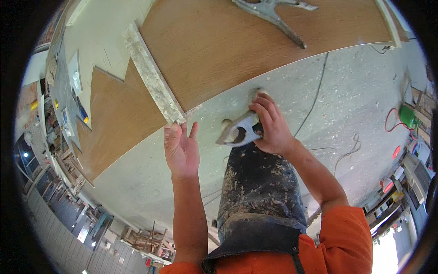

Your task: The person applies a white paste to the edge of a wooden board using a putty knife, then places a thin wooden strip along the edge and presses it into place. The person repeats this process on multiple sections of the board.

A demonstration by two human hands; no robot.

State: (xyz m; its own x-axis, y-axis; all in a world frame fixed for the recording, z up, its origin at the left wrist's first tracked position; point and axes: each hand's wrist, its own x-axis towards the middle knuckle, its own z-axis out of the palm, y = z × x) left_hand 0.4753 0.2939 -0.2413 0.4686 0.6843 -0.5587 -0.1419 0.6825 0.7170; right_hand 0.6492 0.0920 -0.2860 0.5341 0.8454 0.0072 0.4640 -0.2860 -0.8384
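My left hand (182,153) pinches the near end of a whitish, stained batten (153,73) between thumb and fingers. The batten lies slantwise over a brown wood-grain panel (210,50), reaching a little past its near edge. To the right, my right hand (272,125) is closed round a grey metal spring clamp (244,129), apart from the panel and in front of my body. A second grey spring clamp (269,13) sits at the panel's far side, partly out of the picture.
A pale sheet with jagged edges (102,41) covers the panel's left part. Another strip (388,23) crosses its right end. Loose cables (315,98) trail over the speckled floor (351,100). A green container (408,116) and clutter stand at the right.
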